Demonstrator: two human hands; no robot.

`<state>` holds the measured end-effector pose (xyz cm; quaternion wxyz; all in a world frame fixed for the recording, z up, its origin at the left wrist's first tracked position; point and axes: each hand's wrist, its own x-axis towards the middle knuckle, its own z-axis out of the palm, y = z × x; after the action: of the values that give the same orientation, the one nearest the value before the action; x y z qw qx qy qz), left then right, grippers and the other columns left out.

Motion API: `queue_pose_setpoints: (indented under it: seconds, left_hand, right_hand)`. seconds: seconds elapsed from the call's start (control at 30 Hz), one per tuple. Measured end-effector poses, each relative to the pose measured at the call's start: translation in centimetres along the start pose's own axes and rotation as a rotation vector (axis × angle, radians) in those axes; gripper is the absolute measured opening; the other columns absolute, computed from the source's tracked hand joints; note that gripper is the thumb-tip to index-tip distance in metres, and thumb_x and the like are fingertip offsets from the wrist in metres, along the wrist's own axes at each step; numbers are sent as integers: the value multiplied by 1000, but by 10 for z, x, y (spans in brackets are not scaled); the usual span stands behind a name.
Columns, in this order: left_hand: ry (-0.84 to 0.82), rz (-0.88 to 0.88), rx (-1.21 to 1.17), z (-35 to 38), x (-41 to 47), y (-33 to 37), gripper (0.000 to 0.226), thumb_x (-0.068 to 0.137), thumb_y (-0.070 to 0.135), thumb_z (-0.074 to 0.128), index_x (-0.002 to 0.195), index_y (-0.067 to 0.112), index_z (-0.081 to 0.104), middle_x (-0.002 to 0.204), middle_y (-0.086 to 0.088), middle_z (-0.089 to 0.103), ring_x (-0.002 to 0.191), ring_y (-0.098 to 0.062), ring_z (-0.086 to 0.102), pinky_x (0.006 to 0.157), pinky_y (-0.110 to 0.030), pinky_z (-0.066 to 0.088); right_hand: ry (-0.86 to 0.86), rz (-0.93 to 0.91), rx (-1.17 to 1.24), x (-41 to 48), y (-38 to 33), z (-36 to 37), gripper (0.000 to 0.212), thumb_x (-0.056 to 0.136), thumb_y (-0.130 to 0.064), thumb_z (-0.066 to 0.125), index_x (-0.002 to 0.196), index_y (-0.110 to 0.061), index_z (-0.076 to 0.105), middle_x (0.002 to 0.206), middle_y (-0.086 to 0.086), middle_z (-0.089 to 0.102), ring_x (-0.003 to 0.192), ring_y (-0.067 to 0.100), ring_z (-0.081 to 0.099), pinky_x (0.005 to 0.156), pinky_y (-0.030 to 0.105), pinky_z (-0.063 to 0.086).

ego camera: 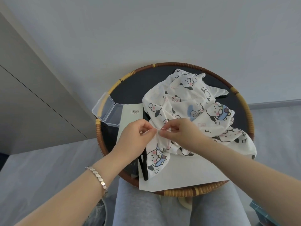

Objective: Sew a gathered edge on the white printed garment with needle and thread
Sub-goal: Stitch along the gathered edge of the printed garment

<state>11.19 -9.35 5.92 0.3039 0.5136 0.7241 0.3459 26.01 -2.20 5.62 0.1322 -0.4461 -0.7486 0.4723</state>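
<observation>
Both hands [157, 132] on garment [192, 110] edge

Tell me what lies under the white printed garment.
A white sheet and a black strip stick out beneath the garment at its near edge, on the rattan-rimmed tray. Anything else underneath is covered.

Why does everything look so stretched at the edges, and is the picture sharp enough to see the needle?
Head view: a wide-angle lens bows the tray rim and stretches whatever lies near the corners; head view: light is soft and even, shadows faint; head view: the needle shows only as a thin glint over the garment.
</observation>
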Motion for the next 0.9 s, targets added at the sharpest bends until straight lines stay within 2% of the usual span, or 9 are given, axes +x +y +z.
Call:
queue_pose_setpoints:
  seconds: [0.13,0.2,0.33,0.47,0.57,0.67,0.73,0.8,0.9]
  left_hand:
    - [22,-11,58,-2,0,-6,7,87,25,60,84,19,62,83,6,66,79,-4,59,61,-7,42]
    - [48,-25,70,-2,0,-8,8,87,25,60,83,18,62,80,4,66,76,-5,59,61,-6,42]
    - [118,-60,121,-2,4,-11,12,88,23,58,82,13,60,76,-1,64,68,-8,56,55,-4,40]
    - [159,-73,177,-1,4,-14,13,89,22,56,81,12,59,76,-3,63,70,-11,57,53,-11,37]
    - [162,-81,184,0,4,-15,12,89,21,55,81,12,59,77,-4,63,71,-12,57,55,-14,39]
    - [128,-80,158,3,2,-14,11,89,22,56,82,13,59,77,-1,62,70,-8,55,54,-8,41]
    - [93,-83,127,4,2,-10,10,89,24,58,86,15,60,79,3,62,72,-4,54,57,-4,40]
    - [51,-110,65,3,2,-7,8,88,26,60,87,19,62,81,7,63,73,-1,55,55,-6,39]
    - [5,-194,-112,-2,0,-2,6,86,24,64,81,20,65,75,7,65,63,2,58,52,-1,40]
  right_hand:
    - [57,-2,32,-2,1,-7,12,79,-25,71,71,-19,66,32,-11,31,37,6,32,44,13,24]
    - [74,7,18,-4,2,-12,12,78,-24,71,69,-18,67,32,-10,29,36,6,30,45,16,25]
    - [-16,52,-77,-11,7,-21,16,77,-22,72,64,-21,63,33,-11,33,34,4,34,42,11,29]
    - [-170,111,-209,-21,16,-28,17,75,-22,71,61,-24,62,37,-13,42,41,4,38,54,22,40]
    - [-175,170,-331,-23,22,-33,10,75,-21,68,65,-21,65,45,-10,42,47,6,39,51,18,33]
    - [-144,237,-382,-21,24,-35,7,75,-22,66,69,-20,66,53,-8,50,51,8,46,49,18,37]
    - [-86,210,-337,-20,20,-34,7,79,-27,63,73,-25,64,57,-7,48,50,7,46,50,17,39]
    - [3,149,-191,-21,11,-31,6,86,-30,58,86,-26,62,55,-9,41,45,3,39,47,15,33]
    - [57,126,95,-24,-4,-18,19,93,-19,46,91,-22,64,50,-8,32,35,4,29,39,13,25]
